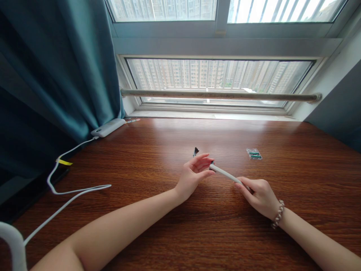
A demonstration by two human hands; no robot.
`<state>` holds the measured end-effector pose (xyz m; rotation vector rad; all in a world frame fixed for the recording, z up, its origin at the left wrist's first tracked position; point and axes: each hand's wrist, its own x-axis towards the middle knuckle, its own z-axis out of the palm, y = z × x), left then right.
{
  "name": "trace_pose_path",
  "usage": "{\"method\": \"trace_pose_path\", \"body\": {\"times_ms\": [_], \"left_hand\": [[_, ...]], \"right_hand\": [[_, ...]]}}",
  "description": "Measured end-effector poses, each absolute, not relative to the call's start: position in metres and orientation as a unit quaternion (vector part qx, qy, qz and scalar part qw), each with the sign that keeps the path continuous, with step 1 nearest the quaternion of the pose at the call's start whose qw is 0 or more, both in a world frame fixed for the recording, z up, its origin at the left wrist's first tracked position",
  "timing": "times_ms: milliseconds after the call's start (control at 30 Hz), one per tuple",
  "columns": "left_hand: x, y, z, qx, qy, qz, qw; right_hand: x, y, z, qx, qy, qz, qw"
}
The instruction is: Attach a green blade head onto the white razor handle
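Observation:
A slim white stick (227, 174) with a small dark piece at its far left end is held at an angle above the table. My right hand (258, 194), with a beaded bracelet at the wrist, is closed around its lower right end. The thumb and fingers of my left hand (193, 175) are bent around the dark-tipped end; the exact contact there is hard to see. Just beyond my left fingers is a small black and silver object (196, 151), partly hidden by them. A small clear case (254, 154) with green strips inside lies on the table further right.
The brown wooden table (158, 237) reaches to a window with a horizontal rail (220, 95). At the left, a white power strip (108, 128) lies by the blue curtain (70, 67). Its white cord (76, 193) with a yellow tag runs towards a curved white tube (12, 237).

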<state>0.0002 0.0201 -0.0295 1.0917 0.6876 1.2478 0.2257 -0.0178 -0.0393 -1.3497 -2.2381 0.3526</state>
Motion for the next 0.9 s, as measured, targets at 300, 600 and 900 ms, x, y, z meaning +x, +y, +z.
{"method": "trace_pose_path", "body": {"times_ms": [300, 600, 900], "left_hand": [[0.0006, 0.0183, -0.0284, 0.475, 0.300, 0.544, 0.623], [0.0002, 0.0198, -0.0298, 0.476, 0.295, 0.535, 0.633], [0.0012, 0.0181, -0.0282, 0.489, 0.293, 0.523, 0.634]], "right_hand": [[0.2253, -0.0173, -0.0390, -0.521, -0.807, 0.095, 0.263], [0.2254, -0.0170, -0.0398, -0.545, -0.792, 0.059, 0.269], [0.2237, -0.0178, -0.0373, -0.539, -0.801, 0.063, 0.253]]}}
